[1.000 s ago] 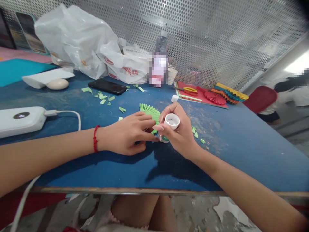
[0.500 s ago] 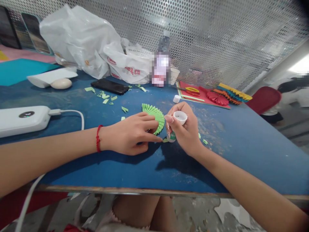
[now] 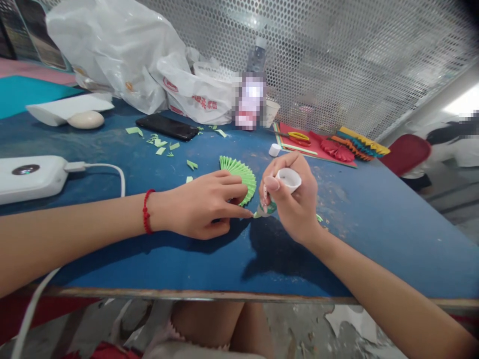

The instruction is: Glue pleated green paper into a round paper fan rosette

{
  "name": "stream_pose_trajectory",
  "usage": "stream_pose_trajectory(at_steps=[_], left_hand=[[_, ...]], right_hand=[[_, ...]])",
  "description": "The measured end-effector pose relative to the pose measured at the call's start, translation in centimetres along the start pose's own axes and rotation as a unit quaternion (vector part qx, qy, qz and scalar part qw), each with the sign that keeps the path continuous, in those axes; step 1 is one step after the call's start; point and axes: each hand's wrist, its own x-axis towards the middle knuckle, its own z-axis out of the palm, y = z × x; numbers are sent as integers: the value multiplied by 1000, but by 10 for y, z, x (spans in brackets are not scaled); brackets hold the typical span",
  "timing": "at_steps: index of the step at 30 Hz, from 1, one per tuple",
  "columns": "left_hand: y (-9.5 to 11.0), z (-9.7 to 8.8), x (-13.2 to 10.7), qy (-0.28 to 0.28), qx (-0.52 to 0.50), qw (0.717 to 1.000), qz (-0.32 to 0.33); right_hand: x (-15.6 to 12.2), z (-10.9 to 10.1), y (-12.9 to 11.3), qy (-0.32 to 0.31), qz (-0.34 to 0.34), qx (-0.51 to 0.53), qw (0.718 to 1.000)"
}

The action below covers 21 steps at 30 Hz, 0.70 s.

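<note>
My left hand [image 3: 198, 207] rests on a pleated green paper fan [image 3: 241, 178], its fingertips pressing the fan against the blue table. My right hand [image 3: 294, 199] grips a small glue bottle [image 3: 288, 179] with a white base and a green label. The bottle lies tilted, its narrow tip [image 3: 258, 214] next to my left index fingertip at the lower edge of the fan. Whether the tip touches the paper is hidden. My fingers cover most of the bottle.
Green paper scraps [image 3: 159, 144] and a black phone [image 3: 167, 126] lie on the blue table [image 3: 337, 254]. A white power bank [image 3: 30, 177] sits at left. A white cap [image 3: 274, 149] stands near a red card [image 3: 307, 142] bearing scissors and paper fans. Plastic bags [image 3: 112, 55] and a perforated metal screen [image 3: 355, 65] are behind.
My right hand has tilted the glue bottle further over, bringing its tip toward the fan's lower edge. My left hand has stayed on the fan.
</note>
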Motion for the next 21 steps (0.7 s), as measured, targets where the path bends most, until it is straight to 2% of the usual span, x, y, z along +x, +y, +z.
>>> stream_pose_trajectory(at_steps=[3, 6, 12, 21], left_hand=[[0, 0, 0, -5, 19, 1000, -1], [0, -1, 1, -18, 37, 999, 25], [3, -3, 3, 3, 36, 997, 63], [3, -3, 2, 10, 58, 995, 75]], right_hand=[[-2, 1, 4, -22, 11, -5, 1000], [-2, 3, 5, -22, 22, 6, 1000], [-1, 7, 3, -2, 38, 9, 999], [-3, 8, 4, -27, 33, 34, 999]])
